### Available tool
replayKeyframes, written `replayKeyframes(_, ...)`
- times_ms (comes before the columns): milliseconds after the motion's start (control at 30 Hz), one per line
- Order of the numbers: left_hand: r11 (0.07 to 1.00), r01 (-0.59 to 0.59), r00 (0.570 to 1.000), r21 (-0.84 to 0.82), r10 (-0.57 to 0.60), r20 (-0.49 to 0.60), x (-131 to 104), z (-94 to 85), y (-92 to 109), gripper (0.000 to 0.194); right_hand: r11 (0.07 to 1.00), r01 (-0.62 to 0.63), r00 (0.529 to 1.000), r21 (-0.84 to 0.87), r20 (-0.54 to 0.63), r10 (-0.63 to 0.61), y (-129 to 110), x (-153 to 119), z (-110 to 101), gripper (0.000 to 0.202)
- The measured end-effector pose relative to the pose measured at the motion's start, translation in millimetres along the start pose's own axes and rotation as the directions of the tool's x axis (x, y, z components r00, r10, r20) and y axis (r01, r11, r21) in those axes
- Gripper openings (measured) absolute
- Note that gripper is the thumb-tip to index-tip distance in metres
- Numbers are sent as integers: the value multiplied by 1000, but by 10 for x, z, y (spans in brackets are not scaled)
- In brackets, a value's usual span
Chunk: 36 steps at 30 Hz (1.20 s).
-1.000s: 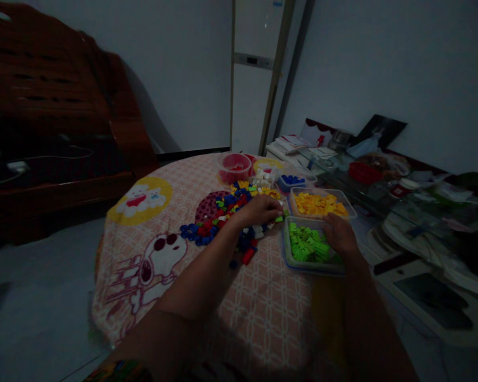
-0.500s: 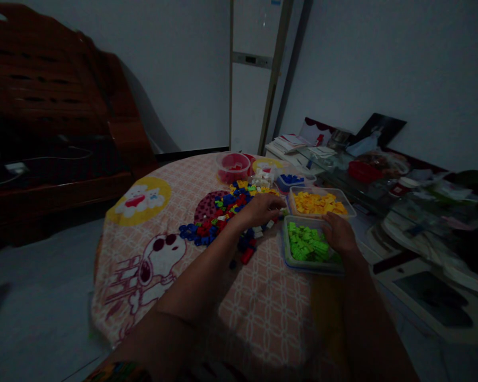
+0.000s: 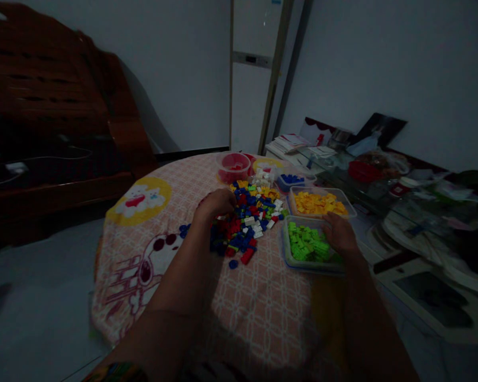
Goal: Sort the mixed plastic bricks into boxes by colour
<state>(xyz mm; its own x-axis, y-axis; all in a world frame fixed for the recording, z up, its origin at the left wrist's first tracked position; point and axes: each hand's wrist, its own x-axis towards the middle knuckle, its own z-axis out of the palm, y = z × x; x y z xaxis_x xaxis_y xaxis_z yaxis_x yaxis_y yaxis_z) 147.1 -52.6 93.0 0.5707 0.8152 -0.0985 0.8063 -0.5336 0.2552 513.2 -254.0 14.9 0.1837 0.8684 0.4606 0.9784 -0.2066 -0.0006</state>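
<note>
My left hand (image 3: 219, 204) is at the left side of a mixed pile of coloured bricks (image 3: 249, 220), its fingers bent down into the pieces; what they hold, if anything, is hidden. My right hand (image 3: 340, 232) grips the right rim of a clear box of green bricks (image 3: 307, 243), close to the corner of a box of yellow bricks (image 3: 321, 203) behind it. Behind the yellow box is a box of blue bricks (image 3: 291, 179). White bricks (image 3: 264, 176) lie in a heap beyond the pile. A round tub (image 3: 233, 167) with red pieces stands at the back.
A patterned cloth covers the round table (image 3: 258, 302). To the right, a glass side table holds papers (image 3: 289, 143), a red bowl (image 3: 365, 171) and a cup (image 3: 402, 187). A wooden bench (image 3: 51, 95) stands at the left.
My left hand has moved left, from the pile's right edge near the boxes to its left side, uncovering white and red bricks. My right hand has stayed at the green box.
</note>
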Motion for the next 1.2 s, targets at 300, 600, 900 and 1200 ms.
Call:
replayKeyframes(300,995,-67,998,-70,68,6,62,128,119,34,1000,-24,999,-16,38,24,-11,4,-23,37)
replayKeyframes(600,995,-82,997,-55,81,-12,76,187,184,43,999,-22,999,-24,41,23,-16,10,-27,37)
replayKeyframes(900,982,-124,986,-141,107,-125,124,156,27,27,999,-28,999,-26,24,28,-27,3,-26,37)
replayKeyframes(1200,980,-171,962,-100,144,-231,172,259,237,28,1000,-12,1000,-6,21,12,-22,-1,-31,38)
